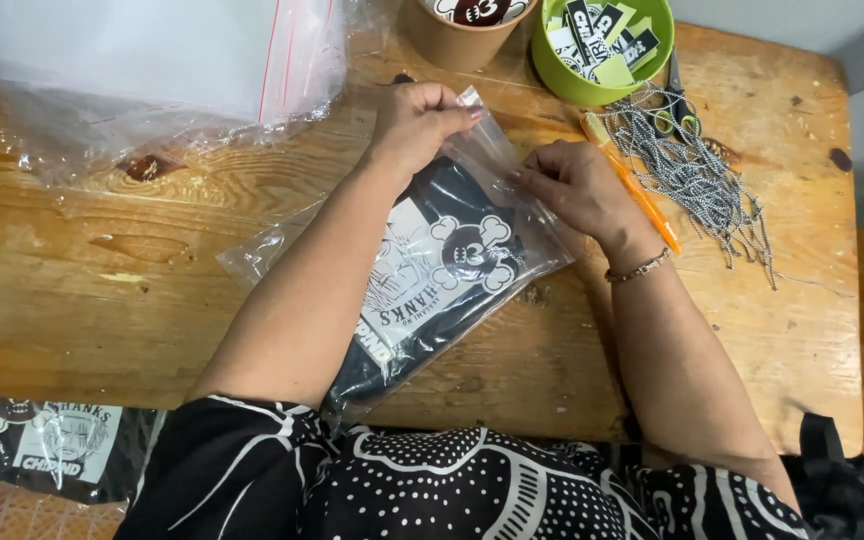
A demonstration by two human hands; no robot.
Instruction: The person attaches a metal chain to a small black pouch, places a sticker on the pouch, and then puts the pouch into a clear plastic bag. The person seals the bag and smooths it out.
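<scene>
Two hands: left hand [420, 118] at 12 o'clock, right hand [574, 186] at 2. One clear bag [497, 150] with one black shirt [432, 270]. One green bowl [592, 85], one brown cup [452, 40], one orange pen [642, 200], one pile of chains [697, 180], at 1 o'clock.

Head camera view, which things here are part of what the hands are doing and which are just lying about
In hand:
clear bag, pinched at its open end by left hand and right hand
black printed garment inside it

Lying about:
green bowl of tags
brown cup
scissors
orange pen
ball chains
large zip bag
</scene>
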